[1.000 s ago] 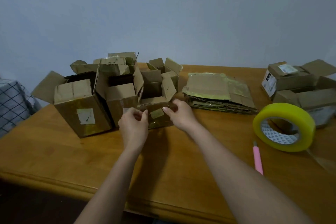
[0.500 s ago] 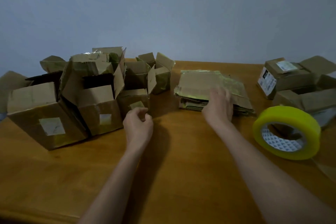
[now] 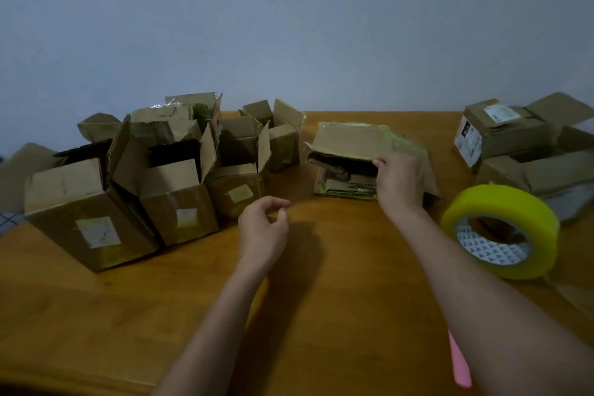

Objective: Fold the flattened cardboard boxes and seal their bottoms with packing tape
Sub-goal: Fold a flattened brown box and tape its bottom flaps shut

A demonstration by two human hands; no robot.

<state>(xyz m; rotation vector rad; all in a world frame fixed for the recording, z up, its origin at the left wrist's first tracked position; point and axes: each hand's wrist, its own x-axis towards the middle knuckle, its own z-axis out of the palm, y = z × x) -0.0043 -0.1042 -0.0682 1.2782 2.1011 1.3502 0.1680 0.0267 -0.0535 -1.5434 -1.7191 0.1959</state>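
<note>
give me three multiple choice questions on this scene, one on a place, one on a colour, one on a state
1. Where is the tape roll?
A. right of the flat stack
B. inside a folded box
C. on the floor

2. What colour is the knife by the right arm?
A. blue
B. pink
C. black

3. What is the right hand doing?
A. resting flat on the table
B. holding the tape roll
C. lifting the top flat box of the stack

Answers: 1 A, it stands on the table to the stack's right. 2 B, its handle is pink. 3 C, its fingers grip the raised edge.

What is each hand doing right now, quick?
Left hand: fingers loosely curled, holding nothing.
Right hand: gripping the top flattened box of the stack.
</note>
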